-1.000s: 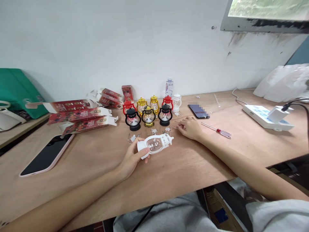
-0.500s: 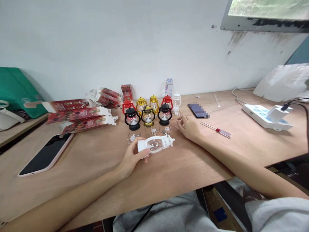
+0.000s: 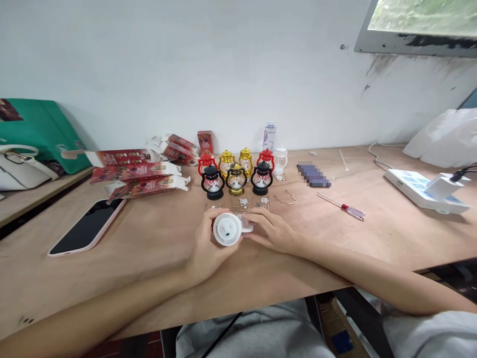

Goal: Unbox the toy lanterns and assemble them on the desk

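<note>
A small white lantern (image 3: 227, 229) is tipped so that its round base, with a little dark switch, faces me. My left hand (image 3: 208, 243) wraps around its base end. From the right, my right hand (image 3: 270, 229) has its fingers closed on the lantern's clear body and side frame. Behind the hands stand several finished-looking mini lanterns: a black lantern (image 3: 212, 183), a black-and-gold lantern (image 3: 236, 180), a second black lantern (image 3: 262, 179), gold lanterns (image 3: 245, 161), red lanterns (image 3: 265, 158) and another white lantern (image 3: 280, 160). Bent wire pieces (image 3: 286, 197) and small white parts (image 3: 243, 203) lie before them.
A screwdriver (image 3: 346, 209) and a dark phone (image 3: 313, 176) lie to the right, near a power strip (image 3: 425, 191). Leftward are flattened red boxes (image 3: 137, 171) and a pink-cased phone (image 3: 87, 228). A bottle (image 3: 269, 135) stands by the wall.
My left hand has turned the white lantern so its base faces me. My right hand has left the wire piece on the table and come to the lantern. The view has shifted slightly.
</note>
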Demonstrator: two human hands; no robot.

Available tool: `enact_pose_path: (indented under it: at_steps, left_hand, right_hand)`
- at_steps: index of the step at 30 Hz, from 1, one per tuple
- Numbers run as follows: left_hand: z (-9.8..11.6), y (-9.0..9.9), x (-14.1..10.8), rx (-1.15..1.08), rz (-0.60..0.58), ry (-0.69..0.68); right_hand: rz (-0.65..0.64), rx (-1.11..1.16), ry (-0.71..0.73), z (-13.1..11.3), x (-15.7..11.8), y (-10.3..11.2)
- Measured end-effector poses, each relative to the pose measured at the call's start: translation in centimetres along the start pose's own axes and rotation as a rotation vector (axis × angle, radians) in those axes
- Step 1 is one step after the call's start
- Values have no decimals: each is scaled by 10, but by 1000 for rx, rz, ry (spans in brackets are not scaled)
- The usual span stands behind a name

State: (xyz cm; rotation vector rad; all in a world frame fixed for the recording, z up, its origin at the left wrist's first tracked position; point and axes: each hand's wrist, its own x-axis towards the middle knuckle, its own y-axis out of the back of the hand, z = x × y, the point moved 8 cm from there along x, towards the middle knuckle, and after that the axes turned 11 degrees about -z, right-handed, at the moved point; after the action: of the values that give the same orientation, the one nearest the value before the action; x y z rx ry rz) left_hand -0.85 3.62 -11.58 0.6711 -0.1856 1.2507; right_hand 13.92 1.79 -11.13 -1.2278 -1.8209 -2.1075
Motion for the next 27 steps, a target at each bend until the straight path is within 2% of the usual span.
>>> enact_pose_path:
  at_steps: [5,9,13,17,22,27]
  left_hand:
    - [9,-4,-8,282,-121,-192]
    - [10,-10,3,423,-235,-274]
    - [6,-18,12,415,-352,-280]
    - [-1,-21,11,503,-369,-243]
    - [1,-28,7,656,-400,-281]
    - [8,-32,6,730,-409,-306]
  right_hand:
    - [-46,191,40,3,-5,-3]
    - [-92,245,38,-1,-3,-4]
    - [16,266,24,-5,-2,6]
    - [128,182,24,-7,-5,16]
    - [68,32,84,-16,-5,13]
    - [22,-169,64,-25,0,10]
